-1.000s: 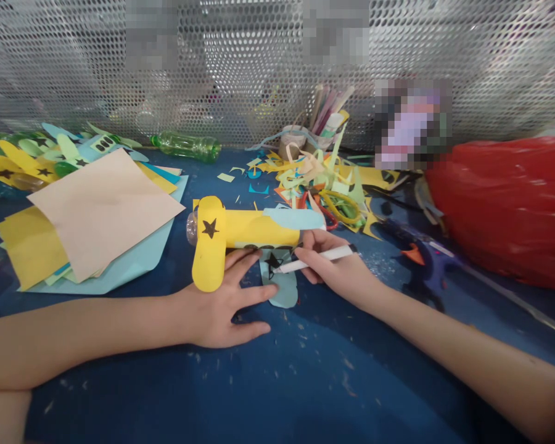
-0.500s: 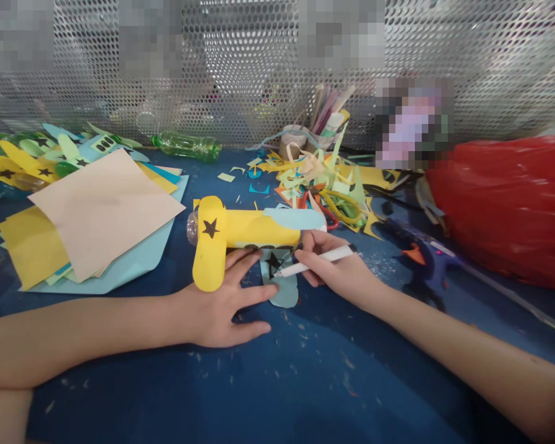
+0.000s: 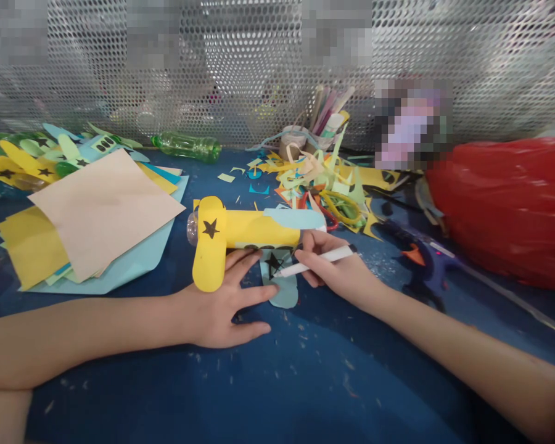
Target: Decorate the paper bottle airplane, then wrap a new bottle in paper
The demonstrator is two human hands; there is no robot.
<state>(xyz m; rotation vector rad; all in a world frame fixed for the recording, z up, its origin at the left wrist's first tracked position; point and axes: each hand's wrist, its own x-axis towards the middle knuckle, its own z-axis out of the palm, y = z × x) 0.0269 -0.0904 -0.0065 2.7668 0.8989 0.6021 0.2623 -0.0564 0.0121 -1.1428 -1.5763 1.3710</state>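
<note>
A paper plane (image 3: 250,229) made of a bottle wrapped in yellow paper lies on the blue table (image 3: 277,382). Its yellow wing (image 3: 209,250) bears a black star. My left hand (image 3: 226,302) rests flat beside the wing, fingers spread, touching the light-blue tail piece (image 3: 282,280). My right hand (image 3: 337,268) grips a white marker (image 3: 317,260), whose tip sits on a black star drawn on that light-blue piece.
A stack of coloured paper sheets (image 3: 92,222) lies at the left. Paper scraps and yellow scissors (image 3: 342,206) are heaped behind the plane. A green bottle (image 3: 187,147), a glue gun (image 3: 425,259) and a red bag (image 3: 504,203) stand around, with a perforated metal wall (image 3: 259,68) behind.
</note>
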